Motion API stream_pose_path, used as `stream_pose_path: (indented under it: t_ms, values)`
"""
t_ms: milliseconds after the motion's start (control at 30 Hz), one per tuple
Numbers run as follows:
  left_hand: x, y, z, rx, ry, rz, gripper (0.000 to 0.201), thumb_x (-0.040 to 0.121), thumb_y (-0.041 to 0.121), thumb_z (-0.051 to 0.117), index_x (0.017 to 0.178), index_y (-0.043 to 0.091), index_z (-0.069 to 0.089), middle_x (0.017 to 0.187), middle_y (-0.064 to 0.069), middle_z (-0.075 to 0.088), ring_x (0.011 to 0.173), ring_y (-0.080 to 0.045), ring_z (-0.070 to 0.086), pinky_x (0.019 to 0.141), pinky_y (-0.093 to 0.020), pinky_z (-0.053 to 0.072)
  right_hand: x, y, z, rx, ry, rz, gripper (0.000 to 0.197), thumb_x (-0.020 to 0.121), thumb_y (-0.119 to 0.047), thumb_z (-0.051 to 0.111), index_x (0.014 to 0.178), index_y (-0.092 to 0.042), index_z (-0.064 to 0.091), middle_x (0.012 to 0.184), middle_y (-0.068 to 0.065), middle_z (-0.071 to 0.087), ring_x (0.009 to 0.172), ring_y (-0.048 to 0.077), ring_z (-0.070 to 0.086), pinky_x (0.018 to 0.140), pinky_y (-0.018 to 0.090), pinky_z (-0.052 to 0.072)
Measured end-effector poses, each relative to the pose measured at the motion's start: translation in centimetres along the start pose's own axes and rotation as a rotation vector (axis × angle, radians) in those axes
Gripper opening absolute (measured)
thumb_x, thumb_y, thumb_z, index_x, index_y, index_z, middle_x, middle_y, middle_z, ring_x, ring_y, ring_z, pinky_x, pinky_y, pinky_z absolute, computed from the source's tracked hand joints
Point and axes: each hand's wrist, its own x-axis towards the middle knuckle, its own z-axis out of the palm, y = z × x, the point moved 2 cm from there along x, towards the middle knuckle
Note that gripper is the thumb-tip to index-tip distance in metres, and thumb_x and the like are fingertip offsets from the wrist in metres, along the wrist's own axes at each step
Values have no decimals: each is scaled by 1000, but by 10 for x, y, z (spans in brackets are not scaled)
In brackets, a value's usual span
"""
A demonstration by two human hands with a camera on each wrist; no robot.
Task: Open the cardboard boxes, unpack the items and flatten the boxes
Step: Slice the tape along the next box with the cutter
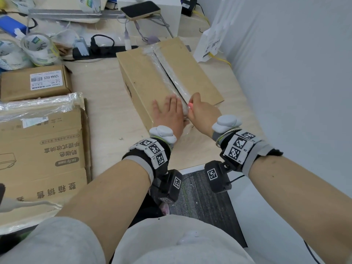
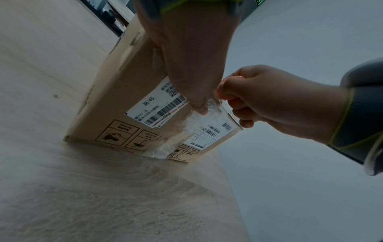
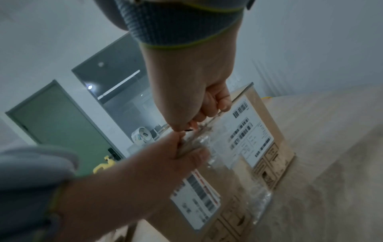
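Presently, item: oblong brown cardboard box [image 1: 162, 73], clear-taped seam, at worktop [image 1: 106, 96] centre; left hand [image 1: 169, 111] spread flat on lid, right hand [image 1: 202, 109] at 3 o'clock fisted on a reddish tool [image 1: 190, 105]; hazard: slip nicks adjacent fingers or contents.

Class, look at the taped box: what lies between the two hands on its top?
In the head view, the clear tape strip along the box seam runs between left hand and right hand.
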Motion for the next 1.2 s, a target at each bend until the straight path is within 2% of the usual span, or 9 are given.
stream_pose_path:
  t_ms: [100, 267, 433, 567, 867, 967, 1067, 1200]
  values:
    - [1, 1, 0, 10, 10, -9, 76, 100, 52, 28, 152, 7, -1, 161, -8, 2, 148, -23, 0, 114, -60, 3, -4, 5, -1, -13, -32, 7, 20, 100, -23, 33, 111, -6, 36, 72, 11, 55, 63, 34, 55, 54, 34, 33]
    - [2, 1, 3, -4, 42, -13, 71, 101, 48, 29, 153, 10, -1, 161, -8, 3, 148, -23, 1, 114, -60, 3, -7, 12, 4, -18, -62, 11, 15, 99, -17, 35, 110, -6, 35, 70, 11, 55, 62, 33, 56, 54, 34, 37]
    - [1, 0, 6, -33, 75, 43, 65, 100, 51, 29, 153, 29, -3, 160, -14, 4, 148, -28, 3, 112, -61, 2, -14, 14, 4, 18, -39, 2, 19, 101, -21, 33, 111, -5, 35, 75, 14, 57, 64, 34, 56, 55, 38, 40]
    - [1, 1, 5, -11, 83, 37, 64, 100, 51, 30, 153, 31, 1, 160, -14, 6, 147, -28, 4, 113, -61, 5, -19, 17, 7, 59, -27, -39, 21, 100, -20, 35, 111, -2, 38, 76, 17, 60, 65, 37, 58, 58, 44, 46]
    - [3, 1, 2, -29, 77, 33, 65, 98, 52, 34, 153, 31, 5, 160, -13, 7, 148, -27, 4, 114, -60, 4, -29, 23, 6, 181, -14, -48, 22, 100, -17, 38, 114, 0, 38, 73, 8, 50, 61, 28, 49, 52, 33, 28]
    - [3, 0, 4, -29, 90, 22, 66, 97, 52, 36, 153, 32, 7, 160, -12, 9, 147, -26, 5, 114, -59, 5, -29, 21, 8, 198, -1, -40, 22, 100, -17, 37, 114, 1, 38, 74, 9, 51, 61, 28, 49, 52, 33, 30]
    - [4, 0, 5, -24, 87, 24, 66, 97, 51, 37, 152, 32, 7, 159, -12, 9, 147, -26, 6, 114, -59, 5, -31, 22, 10, 218, -13, -40, 21, 100, -16, 38, 113, 0, 38, 73, 9, 51, 60, 28, 48, 46, 32, 27]
    - [7, 2, 4, -27, 94, 23, 66, 96, 51, 40, 152, 31, 11, 158, -13, 13, 146, -27, 9, 113, -60, 6, -37, 26, 13, 261, -19, -22, 21, 100, -15, 38, 114, 1, 38, 73, 6, 50, 61, 27, 48, 47, 32, 26]
